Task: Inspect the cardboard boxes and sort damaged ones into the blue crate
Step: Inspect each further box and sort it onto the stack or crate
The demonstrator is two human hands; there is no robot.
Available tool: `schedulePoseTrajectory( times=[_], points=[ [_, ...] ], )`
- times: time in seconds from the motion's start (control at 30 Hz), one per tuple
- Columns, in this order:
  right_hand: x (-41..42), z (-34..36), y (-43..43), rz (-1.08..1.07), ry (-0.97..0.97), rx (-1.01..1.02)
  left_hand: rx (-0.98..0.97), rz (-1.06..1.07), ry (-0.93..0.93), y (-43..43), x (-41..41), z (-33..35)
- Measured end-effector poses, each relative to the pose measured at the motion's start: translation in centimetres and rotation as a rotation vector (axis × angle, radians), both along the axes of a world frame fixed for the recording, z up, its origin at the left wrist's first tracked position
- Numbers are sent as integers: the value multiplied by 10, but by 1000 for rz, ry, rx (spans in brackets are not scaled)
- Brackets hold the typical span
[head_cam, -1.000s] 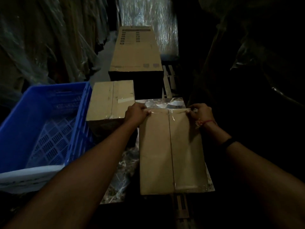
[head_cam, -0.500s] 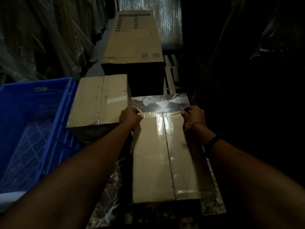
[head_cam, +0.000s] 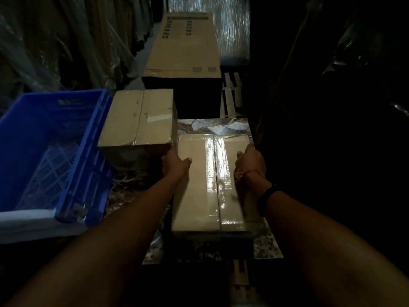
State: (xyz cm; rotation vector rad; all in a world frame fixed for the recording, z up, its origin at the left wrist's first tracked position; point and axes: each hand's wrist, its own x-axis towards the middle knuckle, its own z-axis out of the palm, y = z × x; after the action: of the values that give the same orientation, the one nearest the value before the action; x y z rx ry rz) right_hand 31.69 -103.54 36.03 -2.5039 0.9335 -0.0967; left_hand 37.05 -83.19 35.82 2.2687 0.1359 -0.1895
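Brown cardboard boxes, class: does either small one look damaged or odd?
The left brown cardboard box carries a loose pale tape strip stuck askew across its top. The glossy taped box held by the left hand and right hand shows no visible damage.

Dim storeroom: stacked cardboard boxes (head_cam: 188,45), plastic-wrapped stock (head_cam: 55,41), pallet slats (head_cam: 232,94).

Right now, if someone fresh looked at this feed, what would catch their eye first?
Probably the taped cardboard box in the centre, its glossy tape seam catching the light, with the left hand and right hand on its two sides. Next, the bright blue crate at the left, which looks empty. Between them sits a second cardboard box, with a long printed carton stretching away behind.
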Motion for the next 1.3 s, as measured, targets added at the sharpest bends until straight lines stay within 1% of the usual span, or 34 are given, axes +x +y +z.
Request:
schedulePoseTrajectory(
  times=[0.1,0.23,0.37,0.47,0.53,0.63,0.7,0.77,0.8,0.87,0.97,1.03,1.17,1.3],
  points=[
    [-28,-2,6,-17,-23,19,-8,38,12,10,-30,-3],
    [-65,-6,17,-41,-35,45,-69,77,33,27,-66,-15],
    [-98,-14,24,-48,-57,98,-95,109,8,36,-103,-18],
    [-131,-18,33,-99,-122,150,-122,105,-3,45,-134,-20],
    [-158,-26,44,-146,-246,249,-122,100,-37,52,-156,-25],
    [-200,-41,65,-191,-494,449,-128,114,-69,61,-188,-31],
    [-220,-45,74,-205,-577,564,-175,100,-49,65,-204,-32],
    [-231,-42,79,-192,-618,685,-301,53,-8,71,-215,-31],
    [-236,-40,81,-178,-626,714,-359,29,9,74,-218,-32],
    [-244,-38,86,-164,-647,682,-383,8,19,80,-225,-35],
    [-254,-25,97,-166,-667,570,-357,65,-69,85,-234,-28],
    [-256,-11,100,-168,-679,534,-378,63,-108,88,-236,-16],
    [-250,35,102,-198,-701,515,-355,87,-216,87,-235,26],
    [-243,82,102,-229,-700,498,-330,150,-275,83,-232,77]
  ],
)
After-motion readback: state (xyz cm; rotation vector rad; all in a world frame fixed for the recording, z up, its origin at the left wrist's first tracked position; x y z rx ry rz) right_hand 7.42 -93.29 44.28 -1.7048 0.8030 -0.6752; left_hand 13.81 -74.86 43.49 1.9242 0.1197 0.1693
